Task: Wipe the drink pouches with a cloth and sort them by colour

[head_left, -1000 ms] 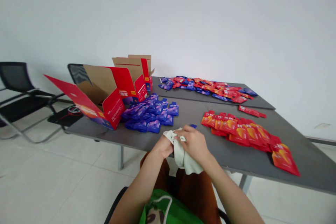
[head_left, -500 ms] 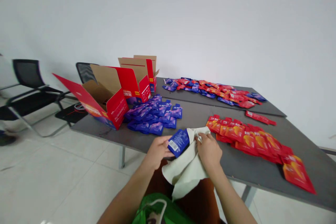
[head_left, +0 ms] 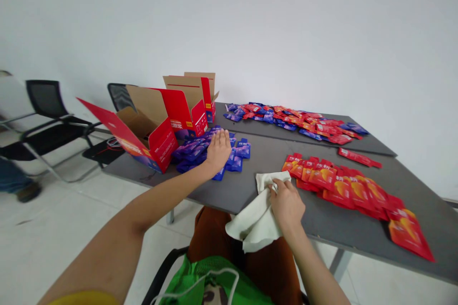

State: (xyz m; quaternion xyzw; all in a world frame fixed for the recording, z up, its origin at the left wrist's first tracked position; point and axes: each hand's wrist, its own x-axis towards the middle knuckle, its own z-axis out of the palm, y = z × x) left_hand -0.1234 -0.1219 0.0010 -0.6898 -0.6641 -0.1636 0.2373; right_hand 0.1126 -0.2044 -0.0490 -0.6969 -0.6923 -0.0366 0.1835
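In the head view, the left hand [head_left: 219, 151] lies over the pile of blue pouches [head_left: 195, 148], beside the open red boxes; its fingers are close together, and whether it grips a pouch cannot be told. The right hand [head_left: 286, 206] pinches the pale cloth [head_left: 255, 217], which drapes off the table edge, near the overlapping red pouches [head_left: 339, 183].
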